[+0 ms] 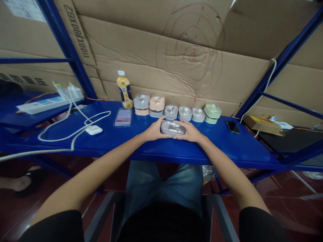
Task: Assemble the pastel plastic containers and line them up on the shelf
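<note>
A grey oval container (173, 128) with a clear lid and a small label rests on the blue table (146, 146), near its front edge. My left hand (154, 130) is wrapped round its left side, and my right hand (191, 131) grips the right side. Just behind stand several small containers in a row: a grey one over a peach one (141, 104), a peach one over a grey one (156, 106), three single grey ones (184, 113) and a green stack (212, 113).
A yellow bottle (124, 90) stands at the back left above a blurred card (123, 117). White earphone case (94, 130) and loose cable (73, 126) lie left. A phone (232, 127) lies right; an open cardboard box (263, 124) is farther right. Cardboard panels (141, 43) rise behind.
</note>
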Demonstrator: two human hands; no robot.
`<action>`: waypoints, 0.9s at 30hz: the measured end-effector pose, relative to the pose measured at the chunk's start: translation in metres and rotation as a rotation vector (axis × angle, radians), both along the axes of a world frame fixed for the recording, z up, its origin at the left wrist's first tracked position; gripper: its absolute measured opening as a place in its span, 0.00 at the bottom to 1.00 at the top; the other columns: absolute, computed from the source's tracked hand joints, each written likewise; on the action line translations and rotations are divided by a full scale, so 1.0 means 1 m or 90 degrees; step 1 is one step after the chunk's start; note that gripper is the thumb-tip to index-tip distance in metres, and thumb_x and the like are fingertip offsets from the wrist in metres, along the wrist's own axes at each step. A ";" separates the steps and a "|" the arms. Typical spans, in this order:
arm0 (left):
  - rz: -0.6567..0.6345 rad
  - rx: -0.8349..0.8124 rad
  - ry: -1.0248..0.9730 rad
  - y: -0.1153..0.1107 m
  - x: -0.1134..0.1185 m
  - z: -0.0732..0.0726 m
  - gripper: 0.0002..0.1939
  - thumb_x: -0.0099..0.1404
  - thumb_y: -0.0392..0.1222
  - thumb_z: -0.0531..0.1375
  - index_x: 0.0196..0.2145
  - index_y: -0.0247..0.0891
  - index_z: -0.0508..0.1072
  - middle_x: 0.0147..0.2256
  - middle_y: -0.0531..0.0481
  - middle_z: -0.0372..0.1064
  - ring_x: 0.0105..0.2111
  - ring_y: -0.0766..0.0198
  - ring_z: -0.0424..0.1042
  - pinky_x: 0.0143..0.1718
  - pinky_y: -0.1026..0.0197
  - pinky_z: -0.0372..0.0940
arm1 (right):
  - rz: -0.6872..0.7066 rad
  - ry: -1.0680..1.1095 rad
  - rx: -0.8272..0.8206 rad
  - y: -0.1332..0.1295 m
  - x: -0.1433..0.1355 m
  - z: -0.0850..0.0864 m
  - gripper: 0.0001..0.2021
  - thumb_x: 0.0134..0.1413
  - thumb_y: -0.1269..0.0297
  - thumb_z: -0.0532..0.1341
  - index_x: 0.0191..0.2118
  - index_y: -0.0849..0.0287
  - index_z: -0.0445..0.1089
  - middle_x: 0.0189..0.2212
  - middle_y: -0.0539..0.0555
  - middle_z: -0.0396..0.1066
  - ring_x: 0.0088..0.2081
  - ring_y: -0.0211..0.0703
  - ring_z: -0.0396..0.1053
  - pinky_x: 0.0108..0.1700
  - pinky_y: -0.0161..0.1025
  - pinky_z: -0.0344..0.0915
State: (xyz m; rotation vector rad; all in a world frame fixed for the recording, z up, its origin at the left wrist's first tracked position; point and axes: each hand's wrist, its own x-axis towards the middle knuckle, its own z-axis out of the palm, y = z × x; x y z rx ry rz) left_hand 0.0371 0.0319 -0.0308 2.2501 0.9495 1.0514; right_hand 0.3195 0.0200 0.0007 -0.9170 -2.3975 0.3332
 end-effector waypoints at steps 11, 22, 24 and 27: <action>0.099 -0.024 -0.023 -0.003 0.001 0.005 0.42 0.63 0.56 0.72 0.67 0.37 0.63 0.56 0.35 0.74 0.55 0.44 0.79 0.61 0.36 0.74 | -0.692 -0.104 0.198 0.060 0.025 0.062 0.36 0.63 0.43 0.68 0.68 0.61 0.67 0.58 0.73 0.68 0.57 0.68 0.67 0.58 0.58 0.62; 0.086 0.000 0.008 0.003 -0.001 -0.001 0.41 0.64 0.58 0.70 0.66 0.36 0.63 0.57 0.33 0.73 0.56 0.42 0.78 0.62 0.34 0.72 | -0.738 -0.113 0.250 0.098 0.014 0.040 0.31 0.63 0.52 0.65 0.62 0.74 0.71 0.63 0.83 0.68 0.66 0.81 0.61 0.65 0.73 0.55; 0.085 0.005 0.006 0.003 -0.001 -0.002 0.40 0.64 0.58 0.70 0.66 0.37 0.64 0.56 0.34 0.74 0.56 0.42 0.78 0.61 0.34 0.73 | -0.637 -0.079 0.290 0.095 0.002 0.040 0.31 0.65 0.54 0.62 0.65 0.74 0.69 0.69 0.84 0.63 0.71 0.83 0.56 0.68 0.77 0.51; 0.084 0.015 -0.002 0.004 0.000 -0.003 0.39 0.64 0.58 0.71 0.65 0.39 0.65 0.55 0.36 0.75 0.55 0.43 0.78 0.61 0.34 0.73 | -0.430 -0.108 0.277 0.091 -0.028 0.036 0.31 0.67 0.54 0.60 0.68 0.72 0.66 0.74 0.80 0.57 0.74 0.80 0.52 0.71 0.75 0.51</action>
